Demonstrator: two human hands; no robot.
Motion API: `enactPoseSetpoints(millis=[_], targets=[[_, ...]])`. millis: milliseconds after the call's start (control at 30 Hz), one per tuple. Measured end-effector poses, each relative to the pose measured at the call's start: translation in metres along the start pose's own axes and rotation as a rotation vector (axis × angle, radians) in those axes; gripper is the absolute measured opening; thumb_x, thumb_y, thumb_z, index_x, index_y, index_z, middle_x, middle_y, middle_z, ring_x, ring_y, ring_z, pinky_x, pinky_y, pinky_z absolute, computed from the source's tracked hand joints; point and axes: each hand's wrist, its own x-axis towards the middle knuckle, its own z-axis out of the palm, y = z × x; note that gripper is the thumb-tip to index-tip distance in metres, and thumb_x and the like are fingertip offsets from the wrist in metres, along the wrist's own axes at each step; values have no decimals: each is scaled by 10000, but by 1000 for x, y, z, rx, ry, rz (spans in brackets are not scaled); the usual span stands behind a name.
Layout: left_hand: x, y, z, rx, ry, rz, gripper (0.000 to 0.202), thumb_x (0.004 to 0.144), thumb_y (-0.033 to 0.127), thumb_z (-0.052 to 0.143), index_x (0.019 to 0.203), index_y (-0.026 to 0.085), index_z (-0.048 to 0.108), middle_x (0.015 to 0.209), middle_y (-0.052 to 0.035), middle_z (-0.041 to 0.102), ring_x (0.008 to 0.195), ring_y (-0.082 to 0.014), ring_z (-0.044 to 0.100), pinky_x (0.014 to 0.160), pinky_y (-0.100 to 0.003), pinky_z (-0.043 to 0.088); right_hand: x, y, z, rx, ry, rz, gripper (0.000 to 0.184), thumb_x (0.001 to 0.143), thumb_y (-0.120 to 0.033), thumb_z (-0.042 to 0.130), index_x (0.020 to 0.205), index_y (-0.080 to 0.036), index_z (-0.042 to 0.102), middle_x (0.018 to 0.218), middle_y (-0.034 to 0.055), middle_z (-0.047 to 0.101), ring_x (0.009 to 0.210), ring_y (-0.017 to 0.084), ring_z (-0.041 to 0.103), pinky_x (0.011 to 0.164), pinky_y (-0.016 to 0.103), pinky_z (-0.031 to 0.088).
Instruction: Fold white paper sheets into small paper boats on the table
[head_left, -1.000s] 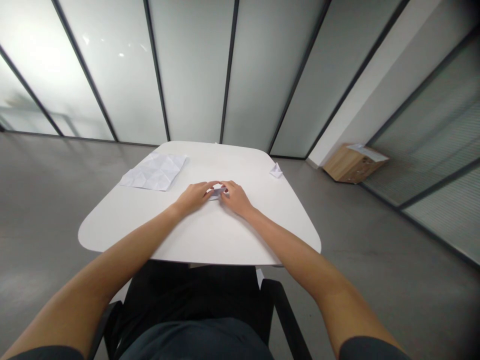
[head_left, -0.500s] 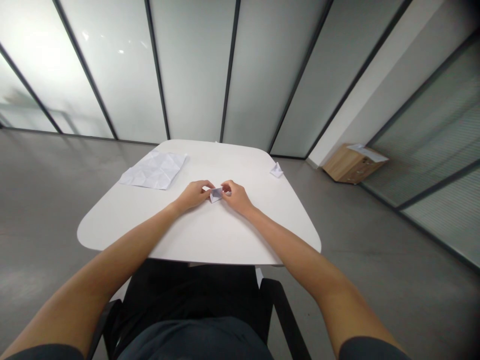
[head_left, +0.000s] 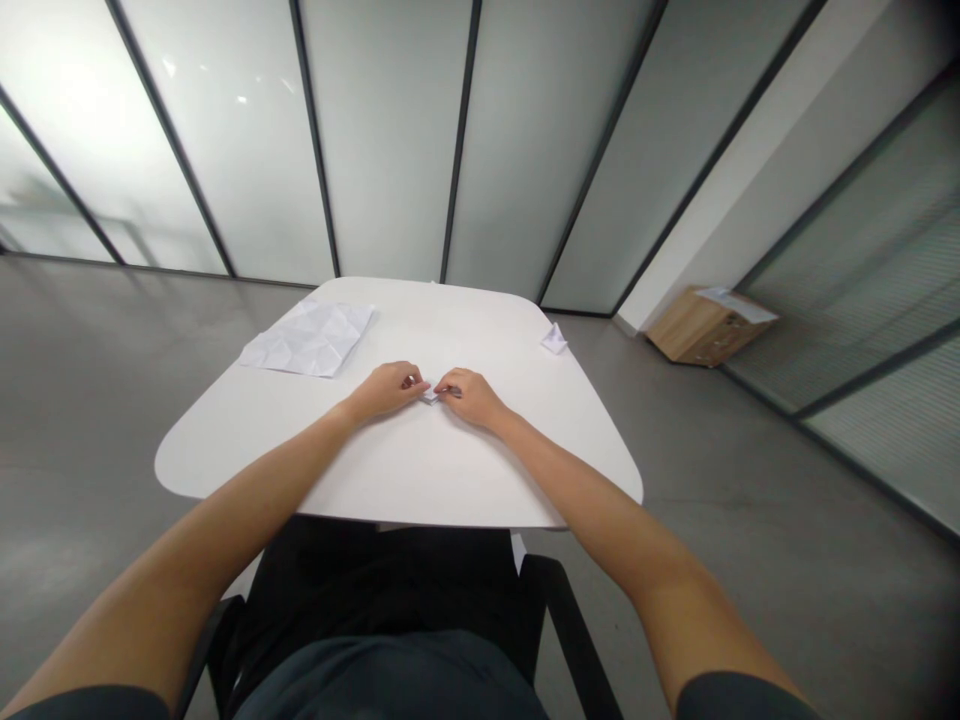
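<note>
A small piece of folded white paper [head_left: 430,396] lies low over the middle of the white table, mostly covered by my fingers. My left hand [head_left: 392,387] grips its left side, thumb pointing right along the top. From the right, my right hand [head_left: 466,393] pinches the other side with curled fingers. The fingertips of both hands nearly meet over the paper. At the table's right edge sits another small folded paper piece [head_left: 554,339]. A large creased sheet of paper [head_left: 309,338] lies flat at the back left.
The white table [head_left: 420,480] has rounded corners, and its front edge is close to my lap. A black chair armrest [head_left: 559,610] is at my right. A brown box [head_left: 705,328] stands on the floor by the wall. Frosted glass panels [head_left: 382,140] rise behind the table.
The folded paper stood open with its inner face showing; now it is pressed flatter and more covered. My hands have drawn closer together over it.
</note>
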Motion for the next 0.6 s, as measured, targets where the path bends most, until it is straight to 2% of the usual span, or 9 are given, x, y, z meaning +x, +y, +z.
enactPoseSetpoints(millis=[200, 367, 467, 600], targets=[[-1, 6, 4, 32, 20, -2, 379, 903, 582, 684, 916, 205, 720, 918, -66, 726, 842, -223, 675, 783, -333, 504, 1, -1, -2, -2, -47, 18, 295, 849, 10, 651, 926, -207, 835, 1022, 58, 777, 984, 208, 706, 968, 347, 524], [1, 4, 8, 48, 34, 32, 327, 875, 536, 721, 937, 215, 715, 941, -72, 732, 856, -238, 680, 806, -356, 519, 1, 1, 0, -48, -60, 34, 265, 868, -27, 687, 916, -241, 835, 1092, 61, 778, 1067, 239, 696, 1020, 395, 518], [2, 3, 8, 60, 37, 49, 319, 888, 516, 717, 972, 209, 712, 964, -80, 739, 894, -253, 689, 854, -376, 529, 0, -2, 0, -66, -70, 23, 193, 920, -100, 694, 974, -236, 819, 1095, 64, 789, 1079, 247, 691, 1056, 424, 492], [0, 1, 10, 77, 42, 51, 374, 898, 535, 729, 1071, 205, 697, 1023, -96, 747, 976, -284, 702, 922, -406, 534, -1, -6, 0, -80, -33, 68, 145, 975, -251, 718, 1101, -220, 782, 1092, 76, 795, 1050, 239, 694, 1015, 395, 499]])
